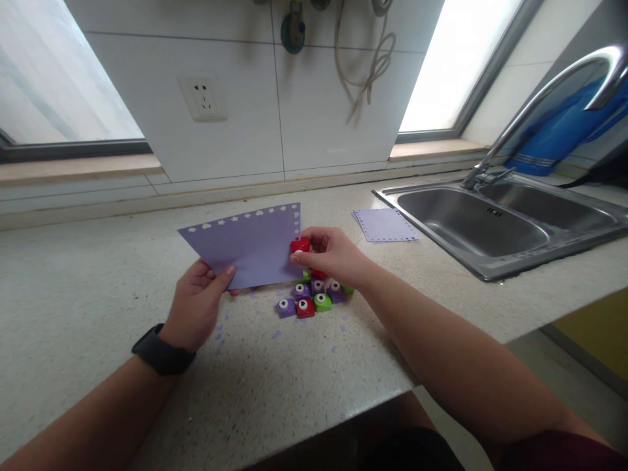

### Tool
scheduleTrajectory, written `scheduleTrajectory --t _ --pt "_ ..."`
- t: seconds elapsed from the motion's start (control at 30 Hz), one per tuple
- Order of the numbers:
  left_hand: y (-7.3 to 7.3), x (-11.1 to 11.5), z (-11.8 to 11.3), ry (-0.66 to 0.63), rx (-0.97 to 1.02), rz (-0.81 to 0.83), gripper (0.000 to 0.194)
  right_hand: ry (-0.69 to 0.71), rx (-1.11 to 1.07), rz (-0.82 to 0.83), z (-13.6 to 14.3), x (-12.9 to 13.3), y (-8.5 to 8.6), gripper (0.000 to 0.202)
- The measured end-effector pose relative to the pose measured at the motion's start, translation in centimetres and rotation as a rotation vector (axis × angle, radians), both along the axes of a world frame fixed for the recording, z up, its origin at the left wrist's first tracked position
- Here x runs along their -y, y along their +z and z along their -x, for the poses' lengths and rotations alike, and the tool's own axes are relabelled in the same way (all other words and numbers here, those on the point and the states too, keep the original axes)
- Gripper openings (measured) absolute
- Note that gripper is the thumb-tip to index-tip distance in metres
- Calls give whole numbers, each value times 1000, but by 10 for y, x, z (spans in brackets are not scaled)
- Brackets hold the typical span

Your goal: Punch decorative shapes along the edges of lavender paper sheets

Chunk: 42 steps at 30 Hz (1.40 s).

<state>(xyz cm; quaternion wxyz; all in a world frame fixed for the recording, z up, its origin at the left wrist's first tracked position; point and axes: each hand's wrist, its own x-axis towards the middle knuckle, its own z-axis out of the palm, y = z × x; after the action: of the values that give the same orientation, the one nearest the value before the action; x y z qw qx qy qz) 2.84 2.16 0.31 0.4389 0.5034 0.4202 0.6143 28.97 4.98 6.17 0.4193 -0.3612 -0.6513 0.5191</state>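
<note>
My left hand (199,301) pinches the near left corner of a purple sheet of paper (250,245), thumb on top. Small cut-out shapes, among them stars and hearts, run along the sheet's far edge and down part of its right edge. At that right edge, my right hand (331,252) grips a red craft punch (299,246), its thumb on the front of the punch. Below the paper, several more punches in purple, red and green stand close together on the counter, such as a green punch (322,301) and a purple punch (285,307).
Purple paper scraps (277,334) lie scattered on the speckled counter (98,275). Farther right is a stack of punched purple sheets (385,226), beside a steel double sink (441,219) with a tall faucet (540,98). A tiled wall with a socket (202,98) rises behind.
</note>
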Motion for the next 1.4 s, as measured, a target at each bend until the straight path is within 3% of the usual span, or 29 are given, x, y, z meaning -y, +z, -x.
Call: scheduleTrajectory --t 1.03,1.2,1.4 --pt "0 1 0 9 -26 20 29 -13 0 -2 -1 1 1 25" --pt "-1 0 0 6 -27 13 29 -25 57 -92 -1 0 -2 29" --pt "-4 -1 1 -7 -22 25 30 -63 108 -314 -2 8 -2 31"
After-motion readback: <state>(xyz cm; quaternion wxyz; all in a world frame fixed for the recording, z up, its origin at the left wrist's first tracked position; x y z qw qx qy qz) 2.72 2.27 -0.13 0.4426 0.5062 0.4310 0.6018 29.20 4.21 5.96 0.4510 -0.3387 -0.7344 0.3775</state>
